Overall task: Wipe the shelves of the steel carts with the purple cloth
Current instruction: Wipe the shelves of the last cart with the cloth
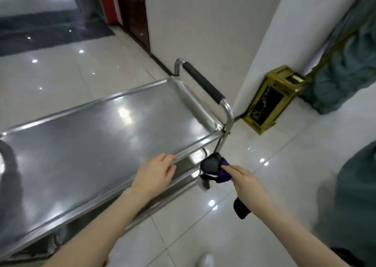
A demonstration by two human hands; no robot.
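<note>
A steel cart fills the left and middle of the view, its shiny top shelf bare. A black-padded handle rises at its right end. My left hand hovers over the near rim of the top shelf with fingers relaxed, holding nothing. My right hand grips the purple cloth just off the cart's near right corner, beside a dark caster wheel. Lower shelves show only as thin steel edges under the rim.
A white wall and pillar stand behind the cart. A gold-framed bin sits on the glossy tiled floor by the pillar. Grey-green fabric hangs at the right edge. A dark shape lies below my right wrist.
</note>
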